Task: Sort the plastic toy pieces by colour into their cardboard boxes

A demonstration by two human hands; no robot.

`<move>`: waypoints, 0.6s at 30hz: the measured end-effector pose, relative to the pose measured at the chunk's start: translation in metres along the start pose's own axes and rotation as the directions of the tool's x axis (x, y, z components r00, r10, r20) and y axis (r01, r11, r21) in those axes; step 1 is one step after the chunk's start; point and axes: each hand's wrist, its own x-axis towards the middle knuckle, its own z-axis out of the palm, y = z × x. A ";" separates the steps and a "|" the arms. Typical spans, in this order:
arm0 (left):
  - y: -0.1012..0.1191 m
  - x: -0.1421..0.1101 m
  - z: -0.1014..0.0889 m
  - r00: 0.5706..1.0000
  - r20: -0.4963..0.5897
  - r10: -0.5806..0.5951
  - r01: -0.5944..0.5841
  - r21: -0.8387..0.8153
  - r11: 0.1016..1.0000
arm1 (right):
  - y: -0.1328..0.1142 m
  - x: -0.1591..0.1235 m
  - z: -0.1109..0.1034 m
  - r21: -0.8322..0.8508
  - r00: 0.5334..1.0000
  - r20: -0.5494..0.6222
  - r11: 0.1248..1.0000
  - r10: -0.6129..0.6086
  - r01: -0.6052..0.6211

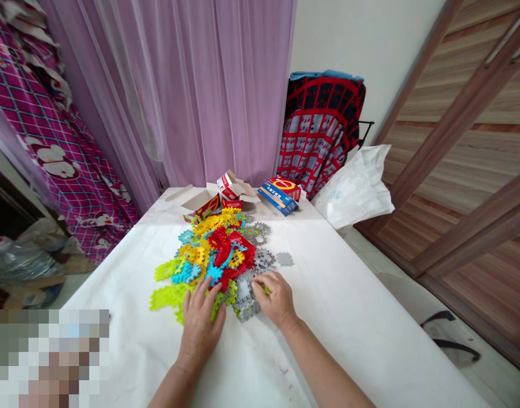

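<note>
Grey tiles [245,306]: touched by right hand [275,297]
Lime tiles [170,296]: brushed by left hand [199,324]
Hands: held apart — grip cannot be told

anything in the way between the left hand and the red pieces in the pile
Yes: a blue interlocking plastic tile lies in the pile just past the fingertips of the left hand, between them and the red tiles.

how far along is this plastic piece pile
Done so far: one grey interlocking piece lies alone beside the heap, and other grey ones gather along its right edge. In hand: the right hand rests on the grey stack, the left hand by lime pieces. Left: the mixed red, yellow, blue and lime heap, tangled together.
</note>
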 end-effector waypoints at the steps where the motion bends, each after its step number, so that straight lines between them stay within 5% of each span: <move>1: 0.001 0.000 0.000 1.000 0.001 0.012 -0.012 -0.002 1.000 | -0.004 0.001 0.003 -0.023 1.000 0.022 1.000 0.014 -0.014; 7: 0.005 0.002 -0.003 0.999 -0.006 0.040 -0.040 -0.002 0.999 | -0.008 0.008 0.016 -0.021 0.989 0.097 0.994 0.109 -0.107; 12: 0.006 0.002 -0.003 0.999 -0.025 0.026 -0.027 -0.023 0.999 | 0.017 0.019 -0.009 0.127 0.981 -0.126 0.983 0.145 -0.129; 15: 0.009 0.002 -0.005 0.998 -0.059 -0.008 0.005 -0.045 0.999 | 0.045 0.016 -0.037 -0.072 0.967 -0.244 0.993 0.077 -0.097; 18: 0.011 0.003 -0.007 0.996 -0.080 -0.025 0.019 -0.071 0.997 | 0.072 -0.002 -0.060 -0.266 0.996 -0.052 0.961 0.066 -0.078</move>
